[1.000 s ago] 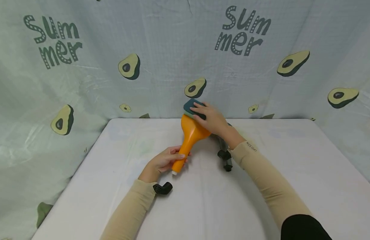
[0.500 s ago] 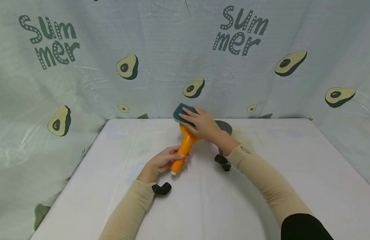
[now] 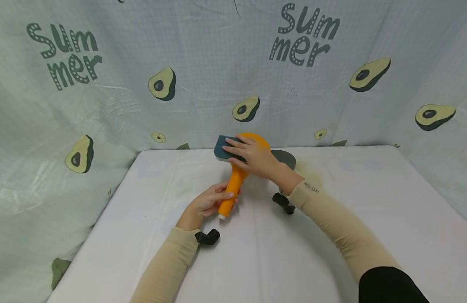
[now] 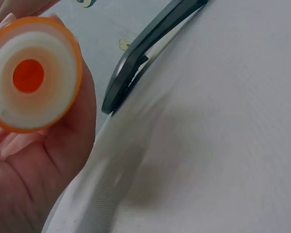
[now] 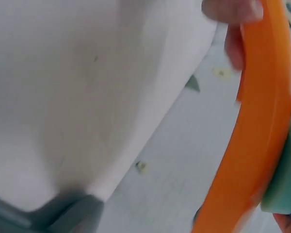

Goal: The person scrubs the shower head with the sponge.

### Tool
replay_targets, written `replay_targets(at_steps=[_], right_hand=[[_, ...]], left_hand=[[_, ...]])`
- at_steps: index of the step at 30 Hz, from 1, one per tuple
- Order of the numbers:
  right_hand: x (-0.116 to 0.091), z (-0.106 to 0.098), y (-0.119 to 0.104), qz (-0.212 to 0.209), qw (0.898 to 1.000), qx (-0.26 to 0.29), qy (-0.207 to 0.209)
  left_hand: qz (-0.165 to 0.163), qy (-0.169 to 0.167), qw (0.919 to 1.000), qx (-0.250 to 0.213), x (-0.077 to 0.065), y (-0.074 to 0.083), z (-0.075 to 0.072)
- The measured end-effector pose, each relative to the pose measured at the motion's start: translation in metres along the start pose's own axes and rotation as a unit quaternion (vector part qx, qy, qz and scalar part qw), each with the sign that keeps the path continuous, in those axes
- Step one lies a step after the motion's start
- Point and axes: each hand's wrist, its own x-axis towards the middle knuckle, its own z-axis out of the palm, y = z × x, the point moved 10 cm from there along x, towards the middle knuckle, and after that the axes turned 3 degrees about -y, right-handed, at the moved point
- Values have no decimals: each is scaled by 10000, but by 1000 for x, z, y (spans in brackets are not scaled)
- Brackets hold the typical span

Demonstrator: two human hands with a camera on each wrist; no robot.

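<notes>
In the head view my left hand (image 3: 210, 201) grips the handle of an orange ladle-like tool (image 3: 236, 179) with a broad rounded head, tilted up over the table. Its handle ends in a white hollow tip (image 4: 34, 107), facing the left wrist camera. My right hand (image 3: 256, 158) holds a dark teal scrubbing sponge (image 3: 220, 148) against the tool's head, fingers spread across it. The sponge's pale green layer (image 5: 286, 179) lies along the orange surface in the right wrist view. The right hand hides part of the head.
A dark grey utensil with a rounded end (image 3: 284, 158) lies behind the right forearm; its long handle (image 4: 140, 53) shows in the left wrist view. The white table (image 3: 332, 185) ends at a patterned curtain (image 3: 203, 84). Black wrist cameras sit by both wrists.
The right hand and sponge have moved left and down across the orange head. The head has come into view above the hand. The left hand keeps its hold on the handle.
</notes>
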Motion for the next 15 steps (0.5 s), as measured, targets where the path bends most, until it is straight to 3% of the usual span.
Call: replay_targets(at_steps=[6, 9, 12, 15], right_hand=[[-10, -11, 50, 1212, 9925, 139, -15], [-15, -12, 64, 1550, 9878, 34, -122], [-16, -9, 59, 1475, 9887, -160, -216], [-15, -4, 38, 970, 9940, -431, -243]], left_hand=[[129, -142, 9998, -108, 1, 2, 3], [127, -181, 9997, -74, 1, 2, 4], [86, -162, 9998, -59, 2, 1, 4], [53, -111, 9999, -50, 1, 1, 4]])
